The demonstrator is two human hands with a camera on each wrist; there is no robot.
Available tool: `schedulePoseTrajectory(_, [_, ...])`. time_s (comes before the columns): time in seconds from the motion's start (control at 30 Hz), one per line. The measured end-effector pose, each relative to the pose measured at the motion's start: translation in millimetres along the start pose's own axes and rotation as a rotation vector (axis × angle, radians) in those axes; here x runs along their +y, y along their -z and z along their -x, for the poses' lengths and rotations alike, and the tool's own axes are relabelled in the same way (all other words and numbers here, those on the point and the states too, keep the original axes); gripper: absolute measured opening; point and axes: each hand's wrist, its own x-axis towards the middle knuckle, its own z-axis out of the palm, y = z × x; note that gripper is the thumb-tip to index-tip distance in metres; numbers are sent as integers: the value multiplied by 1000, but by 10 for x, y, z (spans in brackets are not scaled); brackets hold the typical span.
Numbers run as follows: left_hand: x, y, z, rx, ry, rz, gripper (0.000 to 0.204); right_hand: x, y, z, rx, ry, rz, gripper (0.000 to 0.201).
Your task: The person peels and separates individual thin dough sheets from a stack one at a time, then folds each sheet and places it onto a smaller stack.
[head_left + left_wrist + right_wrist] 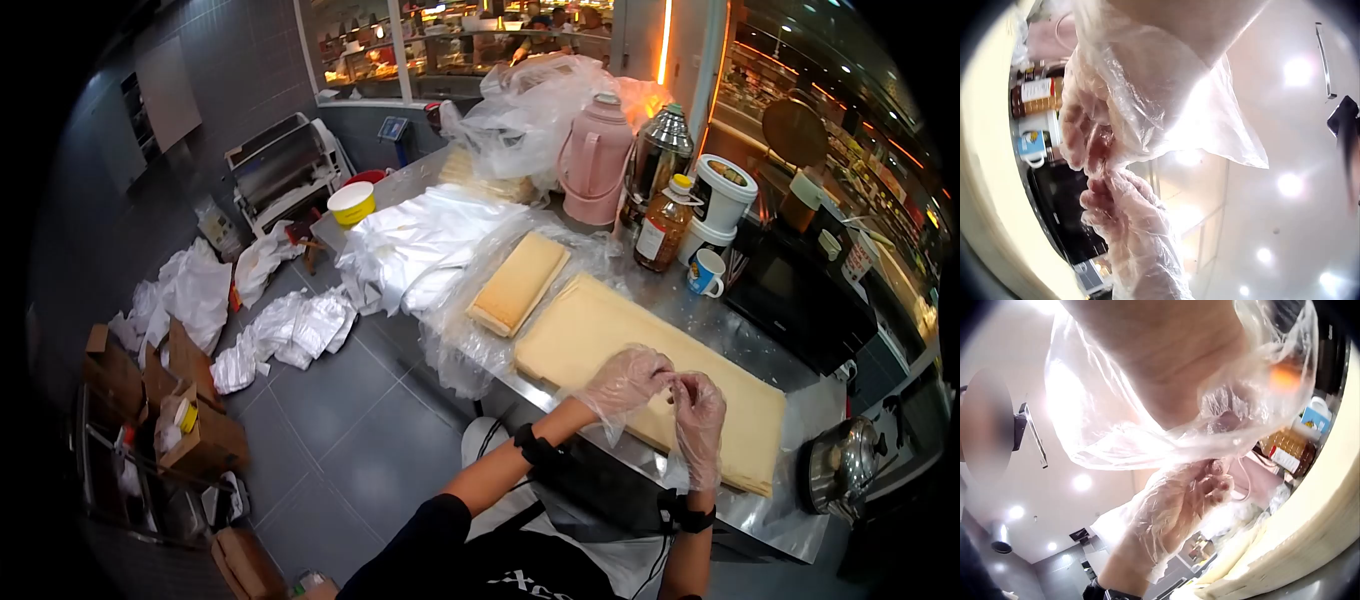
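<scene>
Both hands wear loose clear plastic gloves and meet fingertip to fingertip over a stack of large pale yellow sheets (600, 325), which look like sponge cake. My left hand (632, 385) comes in from the left with its fingers curled. Opposite it, my right hand (700, 420) has thumb and fingers bent together. In the left wrist view, the left hand (1094, 125) and right hand (1132, 219) pinch the thin plastic of a glove where they meet. The right wrist view shows the left hand (1179, 500) past the right glove's wide cuff (1097, 406).
A smaller cake stack (520, 283) lies on plastic film beside the large one. Behind stand a pink thermos (596, 160), an oil bottle (662, 228), white tubs (722, 190) and a blue mug (706, 272). A steel pot (842, 468) stands at the right end.
</scene>
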Motion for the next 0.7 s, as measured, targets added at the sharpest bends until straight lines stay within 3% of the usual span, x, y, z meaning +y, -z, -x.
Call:
schedulePoseTrajectory(0.07, [-201, 220, 127, 23, 58, -94, 24, -104, -210, -19, -46, 5, 74, 9])
schedulePoseTrajectory(0.2, [-878, 537, 312, 292, 210, -420, 23, -62, -322, 27, -133, 61, 266, 13])
schedulePoseTrajectory(0.27, [-919, 832, 281, 164, 206, -426, 28, 65, -272, 46, -170, 123, 391, 14])
schedulePoseTrajectory(0.33, [-1172, 792, 271, -9, 288, -691, 45, 145, -125, 101, -188, 75, 504, 15])
schedulePoseTrajectory(0.4, [-1080, 730, 300, -69, 279, -868, 63, 208, 98, 158, -184, 71, 582, 14])
schedulePoseTrajectory(0.47, [-869, 609, 259, -32, 230, -984, 67, 267, 354, 280, -84, 80, 610, 14])
schedulePoseTrajectory(0.57, [-813, 326, 207, -237, 86, -610, 66, 347, 804, 497, 53, 35, 680, 14])
schedulePoseTrajectory(0.67, [-487, 121, -108, -727, 179, -394, 64, 551, 1276, 793, 45, -45, 902, 20])
schedulePoseTrajectory(0.7, [-521, 28, -203, -753, 136, -386, 62, 643, 1374, 864, 29, -66, 953, 22])
